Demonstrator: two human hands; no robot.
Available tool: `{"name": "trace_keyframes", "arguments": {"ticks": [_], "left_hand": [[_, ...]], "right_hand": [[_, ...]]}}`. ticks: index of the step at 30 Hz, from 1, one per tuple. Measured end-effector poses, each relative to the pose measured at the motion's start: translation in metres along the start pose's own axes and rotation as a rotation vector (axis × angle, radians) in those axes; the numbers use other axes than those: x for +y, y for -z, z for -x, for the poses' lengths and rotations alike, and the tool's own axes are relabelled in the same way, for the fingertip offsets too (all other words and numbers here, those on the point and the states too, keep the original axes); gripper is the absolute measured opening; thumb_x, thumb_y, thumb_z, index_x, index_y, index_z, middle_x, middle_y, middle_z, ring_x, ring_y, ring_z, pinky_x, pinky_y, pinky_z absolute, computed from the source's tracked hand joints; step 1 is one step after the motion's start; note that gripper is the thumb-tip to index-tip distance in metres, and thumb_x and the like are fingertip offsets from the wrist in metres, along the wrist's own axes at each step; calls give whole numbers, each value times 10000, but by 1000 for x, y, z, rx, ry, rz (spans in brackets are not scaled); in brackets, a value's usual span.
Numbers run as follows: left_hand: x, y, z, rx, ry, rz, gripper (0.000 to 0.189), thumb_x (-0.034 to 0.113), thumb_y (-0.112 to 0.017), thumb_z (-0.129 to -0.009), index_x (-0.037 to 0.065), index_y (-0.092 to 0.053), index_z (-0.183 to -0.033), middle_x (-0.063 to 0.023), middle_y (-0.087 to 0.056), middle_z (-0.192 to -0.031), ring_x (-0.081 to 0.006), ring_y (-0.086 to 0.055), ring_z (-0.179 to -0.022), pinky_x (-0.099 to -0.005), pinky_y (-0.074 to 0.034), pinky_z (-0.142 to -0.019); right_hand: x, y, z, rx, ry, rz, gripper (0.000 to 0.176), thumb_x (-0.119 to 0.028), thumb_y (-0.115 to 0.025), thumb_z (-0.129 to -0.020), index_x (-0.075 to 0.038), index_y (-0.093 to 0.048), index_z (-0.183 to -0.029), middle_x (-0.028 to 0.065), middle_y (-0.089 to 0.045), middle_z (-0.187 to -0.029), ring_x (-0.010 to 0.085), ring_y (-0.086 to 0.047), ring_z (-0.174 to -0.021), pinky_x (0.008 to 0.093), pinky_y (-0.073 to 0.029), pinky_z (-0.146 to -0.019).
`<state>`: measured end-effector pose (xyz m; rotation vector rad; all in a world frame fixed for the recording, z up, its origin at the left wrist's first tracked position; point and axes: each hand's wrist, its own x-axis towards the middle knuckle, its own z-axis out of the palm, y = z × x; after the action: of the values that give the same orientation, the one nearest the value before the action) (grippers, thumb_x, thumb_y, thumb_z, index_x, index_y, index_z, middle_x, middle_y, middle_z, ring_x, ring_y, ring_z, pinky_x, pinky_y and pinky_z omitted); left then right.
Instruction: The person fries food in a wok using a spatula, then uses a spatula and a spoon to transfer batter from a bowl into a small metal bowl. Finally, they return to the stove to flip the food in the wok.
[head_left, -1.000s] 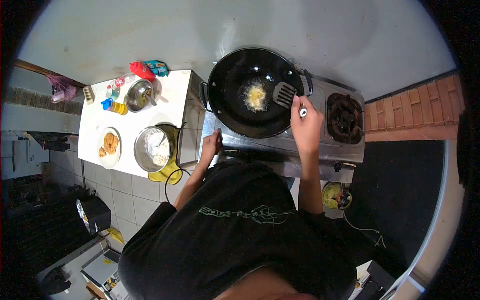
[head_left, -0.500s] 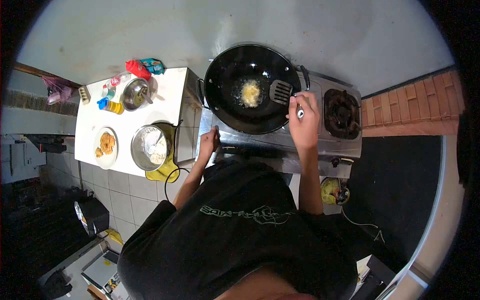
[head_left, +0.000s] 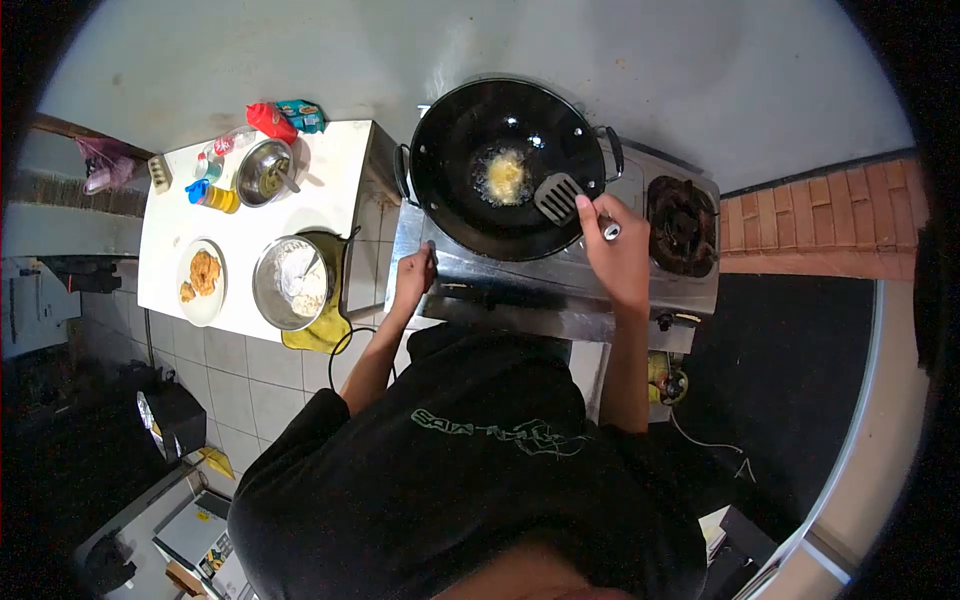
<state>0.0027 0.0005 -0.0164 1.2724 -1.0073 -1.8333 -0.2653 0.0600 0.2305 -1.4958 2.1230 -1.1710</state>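
Observation:
A black wok (head_left: 470,225) with two side handles sits on the left side of the gas stove (head_left: 480,285). In its bubbling oil lies a golden piece of frying food (head_left: 505,178). My right hand (head_left: 615,250) is closed around the handle of a slotted spatula (head_left: 560,200), whose head is over the wok's right side, apart from the food. At the stove's front left corner, my left hand (head_left: 412,278) rests with curled fingers; what they may hold is hidden.
A white table (head_left: 340,190) on the left bears a steel bowl of white flour (head_left: 290,283), a plate of fried food (head_left: 203,275), a smaller steel bowl (head_left: 265,172) and several bottles. A second burner (head_left: 683,225) is right of the wok. Brickwork (head_left: 800,235) stands beyond.
The spatula's head has moved slightly left and down, nearer the food, and its angle has turned. My left hand has barely moved. The whole view has shifted a little.

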Motion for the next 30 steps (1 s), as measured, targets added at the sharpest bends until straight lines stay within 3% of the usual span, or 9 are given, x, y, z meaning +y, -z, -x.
{"name": "trace_keyframes", "arguments": {"ticks": [10, 20, 30], "left_hand": [[11, -6, 5, 12, 58, 27, 486, 393, -438, -955, 127, -394, -551, 53, -328, -455, -55, -278, -354, -234, -185, -352], [11, -5, 5, 51, 85, -19, 504, 390, -449, -949, 136, -369, -521, 54, -332, -466, -50, -269, -360, -232, -178, -352], [13, -10, 10, 104, 21, 49, 475, 390, -440, -954, 140, -380, -554, 49, -345, -463, -54, -279, -361, -237, -183, -346]], "right_hand": [[-2, -9, -31, -90, -24, 21, 367, -236, -601, -866, 20, -454, -647, 115, -355, -514, 130, -272, -499, 332, -271, -455], [-1, -6, -47, -165, -13, 30, 362, -217, -579, -881, 11, -407, -658, 77, -286, -536, 125, -243, -527, 323, -249, -460], [19, 18, -11, -236, -13, -80, 333, -267, -564, -902, 9, -470, -740, 109, -344, -588, 126, -310, -589, 299, -347, -538]]}}
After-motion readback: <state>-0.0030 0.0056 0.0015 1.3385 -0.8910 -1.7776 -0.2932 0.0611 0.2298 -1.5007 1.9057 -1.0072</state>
